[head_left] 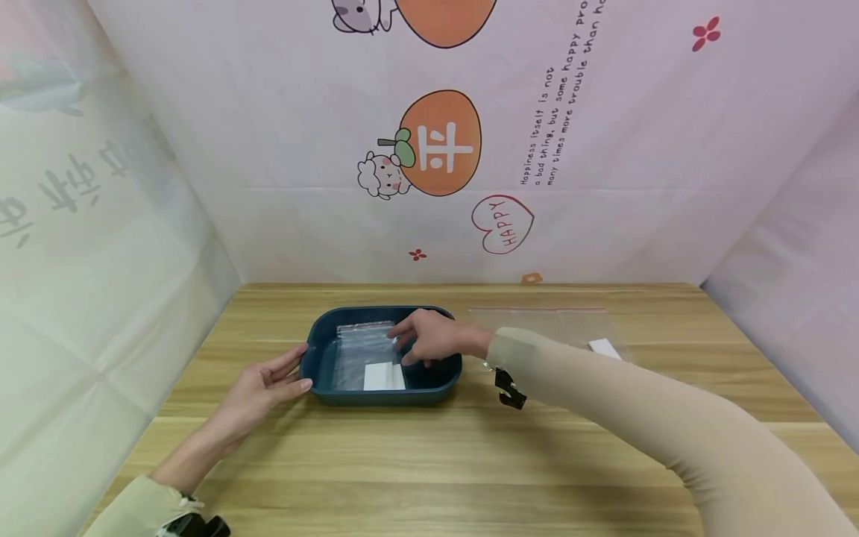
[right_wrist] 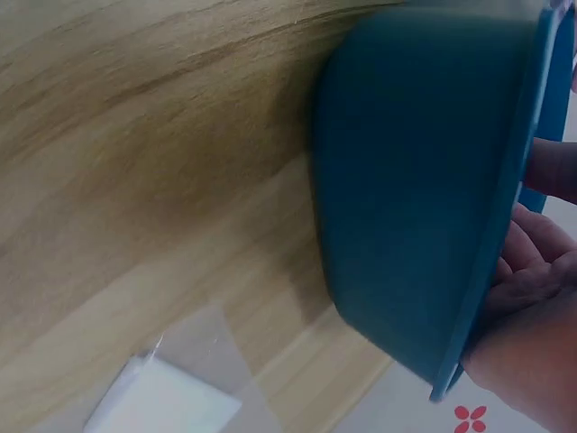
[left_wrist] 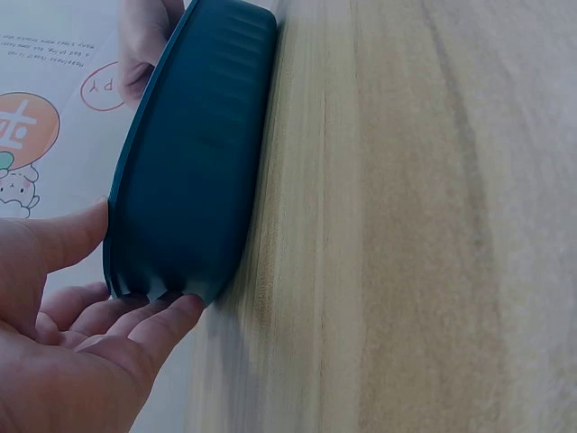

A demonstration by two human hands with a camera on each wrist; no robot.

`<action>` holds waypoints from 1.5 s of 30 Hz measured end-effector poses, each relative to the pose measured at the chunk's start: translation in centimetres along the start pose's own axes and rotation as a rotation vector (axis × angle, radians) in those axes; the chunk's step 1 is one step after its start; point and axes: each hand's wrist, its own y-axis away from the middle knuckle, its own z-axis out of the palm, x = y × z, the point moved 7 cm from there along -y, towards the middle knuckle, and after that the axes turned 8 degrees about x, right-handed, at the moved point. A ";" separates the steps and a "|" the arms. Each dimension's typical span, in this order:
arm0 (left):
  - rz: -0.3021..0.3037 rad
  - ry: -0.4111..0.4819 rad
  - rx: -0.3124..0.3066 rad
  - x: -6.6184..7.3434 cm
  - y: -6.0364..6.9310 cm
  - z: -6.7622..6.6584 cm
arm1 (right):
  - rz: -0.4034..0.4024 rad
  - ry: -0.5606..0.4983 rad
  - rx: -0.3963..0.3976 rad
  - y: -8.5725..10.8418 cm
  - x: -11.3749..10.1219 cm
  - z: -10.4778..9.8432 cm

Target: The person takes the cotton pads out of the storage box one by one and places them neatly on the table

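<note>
- Looking first at the small clear bag (head_left: 356, 352), I see it lying flat in the left and middle part of the tray (head_left: 376, 400), zip edge away from the person; whether several are stacked, I cannot tell.
- White cards (head_left: 378, 377) show at the bag's near end, overlapping.
- The right grip (head_left: 435, 335) reaches over the tray's right side, parted thumb and fingers pointing at the bag's right edge. I see nothing held; contact with the plastic I cannot tell.
- The left grip (head_left: 260, 389) spans the tray's left end, thumb at the rim, fingers loosely extended against the outer wall, steadying it, I judge.
- I take the step in hand to be reaching for the bag; the next move calls for a light pinch on one edge while the left side stays braced.
- On the counter (head_left: 436, 462), right of the tray, a larger clear bag (head_left: 537, 321) lies flat with a white piece (head_left: 605, 348), partly behind the right sleeve (head_left: 604, 395).
- Beyond hangs a printed cloth (head_left: 282, 134).
</note>
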 end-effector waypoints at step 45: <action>0.005 0.060 0.001 -0.1 -0.1 0.1 | 0.080 -0.585 -0.026 -2.4 -1.7 3.4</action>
